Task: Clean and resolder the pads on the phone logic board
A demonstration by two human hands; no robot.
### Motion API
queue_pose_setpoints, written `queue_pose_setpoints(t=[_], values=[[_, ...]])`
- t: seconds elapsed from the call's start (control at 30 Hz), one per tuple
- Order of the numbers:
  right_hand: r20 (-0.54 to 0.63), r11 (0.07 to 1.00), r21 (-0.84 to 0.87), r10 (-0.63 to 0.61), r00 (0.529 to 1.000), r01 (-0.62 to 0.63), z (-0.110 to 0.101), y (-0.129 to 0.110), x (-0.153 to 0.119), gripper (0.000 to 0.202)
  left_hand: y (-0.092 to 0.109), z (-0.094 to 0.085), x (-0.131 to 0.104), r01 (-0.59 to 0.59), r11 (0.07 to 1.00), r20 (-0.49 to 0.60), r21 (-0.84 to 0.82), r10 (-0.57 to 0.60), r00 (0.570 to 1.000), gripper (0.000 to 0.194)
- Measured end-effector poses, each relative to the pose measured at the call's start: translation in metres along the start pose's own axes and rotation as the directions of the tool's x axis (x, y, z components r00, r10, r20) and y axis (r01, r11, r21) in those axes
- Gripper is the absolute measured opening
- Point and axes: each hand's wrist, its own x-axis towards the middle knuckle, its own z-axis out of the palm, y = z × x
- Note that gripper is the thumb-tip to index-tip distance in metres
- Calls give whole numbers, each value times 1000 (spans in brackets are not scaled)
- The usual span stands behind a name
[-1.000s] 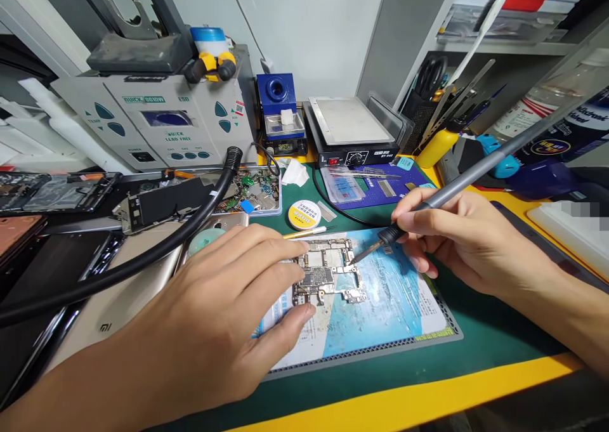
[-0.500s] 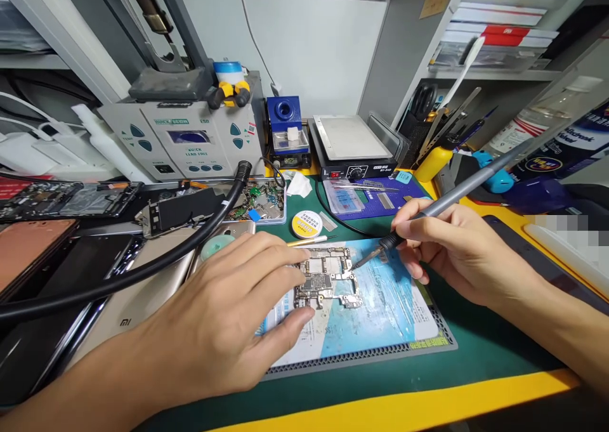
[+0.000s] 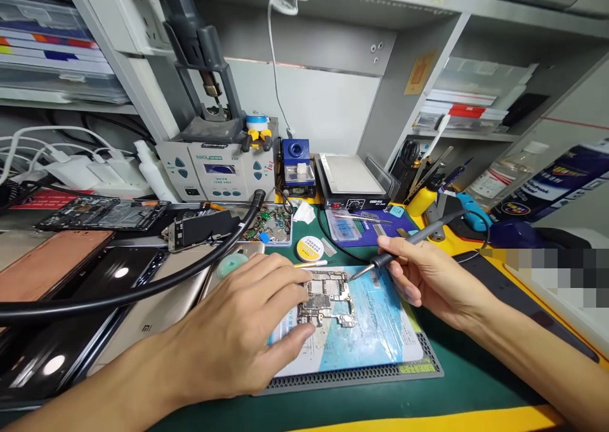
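Observation:
A phone circuit board [image 3: 318, 301] lies on a blue-and-white sheet [image 3: 375, 330] over a grey mat. My left hand [image 3: 247, 321] rests at its left side, thumb and fingertips closed around that edge and steadying the board. My right hand [image 3: 428, 278] grips a soldering iron [image 3: 404, 243] like a pen. The iron's thin metal tip points left and down at the board's upper right edge; whether it touches is too fine to tell. Behind the board are a white-and-yellow round tin [image 3: 309, 248] and a slim yellow-and-white tool [image 3: 314, 263].
A hot-air station [image 3: 221, 172] stands at the back left, its black hose [image 3: 190, 280] crossing above several phones. A soldering station [image 3: 298, 165] and a heating plate [image 3: 354, 178] stand at the back. Bottles [image 3: 499, 172] and a tool holder are at the right.
The view has tipped upward, showing more of the shelves. The iron lies slightly flatter in my right hand, its tip still by the board's right edge. My left hand keeps its place on the board.

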Motion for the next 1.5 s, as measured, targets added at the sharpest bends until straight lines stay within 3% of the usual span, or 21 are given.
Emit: queue_pose_setpoints(t=[0.13, 0.47, 0.77, 1.07, 1.3, 1.5], values=[[-11, 1000, -16, -10, 1000, 10, 1, 1, -1, 53, -2, 1, 0, -22, 1000, -11, 1, 22, 1000, 8], [-16, 999, 36, 6, 1000, -5, 2, 0, -1, 29, 1, -3, 2, -27, 999, 2, 17, 27, 1000, 8], [-9, 998, 64, 9, 1000, -8, 2, -5, -8, 25, 3, -4, 6, -50, 999, -2, 12, 50, 999, 9], [-31, 996, 86, 36, 999, -33, 5, -6, -13, 42, 3, -4, 7, -56, 998, 22, 23, 55, 998, 15], [23, 988, 111, 104, 994, -106, 5, -4, -16, 47, 4, -4, 8, -53, 997, 34, 59, 51, 998, 18], [0, 991, 129, -45, 999, 45, 1, -2, -9, 30, 3, -3, 8, -59, 997, 31, 59, 57, 998, 26]])
